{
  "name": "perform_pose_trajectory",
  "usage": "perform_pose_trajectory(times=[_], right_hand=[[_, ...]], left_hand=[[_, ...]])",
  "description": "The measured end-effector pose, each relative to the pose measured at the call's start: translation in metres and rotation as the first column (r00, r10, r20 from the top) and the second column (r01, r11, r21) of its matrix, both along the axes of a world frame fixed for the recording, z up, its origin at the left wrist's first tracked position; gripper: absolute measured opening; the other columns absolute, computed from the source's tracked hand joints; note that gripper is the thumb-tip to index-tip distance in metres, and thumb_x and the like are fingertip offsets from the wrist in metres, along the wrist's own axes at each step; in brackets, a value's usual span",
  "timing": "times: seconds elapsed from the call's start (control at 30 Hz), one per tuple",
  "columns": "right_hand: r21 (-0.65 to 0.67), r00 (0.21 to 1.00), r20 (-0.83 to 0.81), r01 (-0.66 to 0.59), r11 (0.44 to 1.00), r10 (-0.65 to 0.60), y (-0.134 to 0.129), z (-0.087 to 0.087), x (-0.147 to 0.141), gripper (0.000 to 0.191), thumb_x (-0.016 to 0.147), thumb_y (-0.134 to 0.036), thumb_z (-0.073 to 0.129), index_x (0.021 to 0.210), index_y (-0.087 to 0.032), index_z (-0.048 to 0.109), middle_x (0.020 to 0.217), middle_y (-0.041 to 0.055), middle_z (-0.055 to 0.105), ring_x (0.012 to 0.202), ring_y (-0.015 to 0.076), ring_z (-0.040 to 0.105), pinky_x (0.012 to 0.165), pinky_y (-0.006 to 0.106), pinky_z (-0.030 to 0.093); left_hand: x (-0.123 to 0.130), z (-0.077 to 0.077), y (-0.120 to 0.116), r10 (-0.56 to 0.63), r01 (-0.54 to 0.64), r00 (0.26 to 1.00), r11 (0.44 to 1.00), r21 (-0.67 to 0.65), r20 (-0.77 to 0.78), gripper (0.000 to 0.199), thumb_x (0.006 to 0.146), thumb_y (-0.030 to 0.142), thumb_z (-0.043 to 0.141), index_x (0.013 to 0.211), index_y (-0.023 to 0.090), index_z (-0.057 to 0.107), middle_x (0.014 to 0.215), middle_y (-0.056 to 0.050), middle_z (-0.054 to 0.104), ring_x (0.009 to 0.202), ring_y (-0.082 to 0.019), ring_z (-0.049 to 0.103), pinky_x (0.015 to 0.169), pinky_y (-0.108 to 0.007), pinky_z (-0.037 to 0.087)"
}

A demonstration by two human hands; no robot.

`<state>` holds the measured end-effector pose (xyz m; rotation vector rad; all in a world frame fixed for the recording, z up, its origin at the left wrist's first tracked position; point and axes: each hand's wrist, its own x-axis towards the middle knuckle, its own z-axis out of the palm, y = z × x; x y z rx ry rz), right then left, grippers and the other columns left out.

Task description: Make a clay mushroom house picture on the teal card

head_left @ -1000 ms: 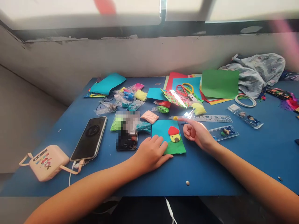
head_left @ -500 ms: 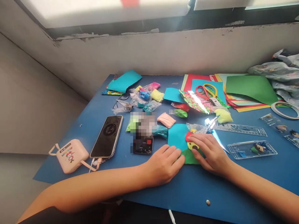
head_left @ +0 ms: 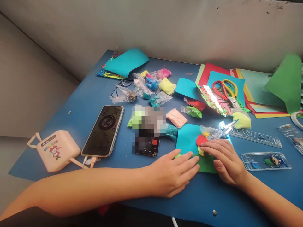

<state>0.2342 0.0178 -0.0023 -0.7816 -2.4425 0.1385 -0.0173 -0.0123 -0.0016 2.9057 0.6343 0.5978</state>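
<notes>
A light blue card (head_left: 187, 137) with a green lower part (head_left: 209, 165) lies on the blue table. Its right side bears a red round piece (head_left: 202, 140) above a yellow piece (head_left: 201, 151), partly covered by fingers. My left hand (head_left: 176, 173) rests flat over the card's lower left edge, fingers stretched out. A bit of light green (head_left: 177, 155) shows by its fingertips. My right hand (head_left: 224, 160) touches the red and yellow pieces with its fingertips, thumb apart and nothing gripped.
Bagged clay (head_left: 167, 86) in several colours lies behind the card. Two phones (head_left: 103, 130) and a pink case (head_left: 58, 150) are at left. Red-and-yellow-handled scissors (head_left: 226, 91), coloured paper (head_left: 262, 88), a clear ruler (head_left: 257, 137) and a clear box (head_left: 266, 161) are at right.
The view has tilted down and shifted. My left hand has spread its fingers further over the green part. At the right, the green sheet now stands raised and bent.
</notes>
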Motion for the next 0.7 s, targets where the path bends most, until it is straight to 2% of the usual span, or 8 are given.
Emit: perform_pose_trajectory(times=[0.13,0.27,0.43,0.53,0.7], right_hand=[[-0.006,1.000,0.022,-0.008,1.000,0.008,0.003,0.009,-0.003,0.034,0.095,-0.019,0.038,0.122,-0.019,0.058,0.100,0.0106,0.072,0.090,0.0232,0.065,0.078,0.038,0.048],[0.019,1.000,0.023,0.019,1.000,-0.020,0.004,0.011,-0.006,0.030,0.092,-0.015,0.043,0.117,-0.019,0.059,0.099,0.0108,0.073,0.089,0.0229,0.066,0.078,0.037,0.048],[0.024,0.999,0.040,0.029,0.999,-0.030,0.005,0.007,-0.007,0.041,0.092,-0.014,0.043,0.130,-0.021,0.055,0.113,0.0105,0.072,0.108,0.0241,0.066,0.088,0.038,0.048],[0.042,0.997,0.068,0.022,0.999,-0.025,0.006,0.003,-0.008,0.044,0.093,-0.013,0.042,0.135,-0.019,0.052,0.119,0.0114,0.070,0.116,0.0238,0.064,0.093,0.039,0.047],[0.041,0.994,0.107,0.016,0.999,-0.020,0.006,0.001,-0.009,0.041,0.095,-0.013,0.040,0.132,-0.018,0.055,0.119,0.0114,0.070,0.119,0.0235,0.062,0.096,0.041,0.046]], left_hand=[[0.000,-0.001,-0.001,-0.020,0.015,0.998,0.997,-0.080,-0.066,0.045,0.101,0.028,0.031,0.136,0.009,0.051,0.145,-0.009,0.052,0.132,-0.023,0.049,0.107,-0.039,0.040],[0.000,-0.002,0.000,-0.025,0.020,0.998,0.996,-0.092,-0.063,0.045,0.101,0.026,0.030,0.136,0.008,0.051,0.145,-0.010,0.051,0.132,-0.024,0.049,0.107,-0.040,0.040],[0.000,-0.002,0.000,-0.032,0.025,0.997,0.996,-0.084,-0.076,0.048,0.100,0.026,0.032,0.144,0.008,0.041,0.153,-0.008,0.040,0.142,-0.023,0.036,0.112,-0.041,0.036],[0.000,-0.004,0.001,-0.040,0.033,0.997,0.995,-0.097,-0.073,0.047,0.101,0.028,0.029,0.141,0.009,0.045,0.150,-0.008,0.044,0.140,-0.023,0.040,0.113,-0.041,0.035],[0.001,-0.005,0.002,-0.040,0.028,0.997,0.984,-0.176,-0.068,0.047,0.102,0.028,0.029,0.141,0.008,0.044,0.150,-0.009,0.044,0.138,-0.024,0.043,0.114,-0.042,0.034]])
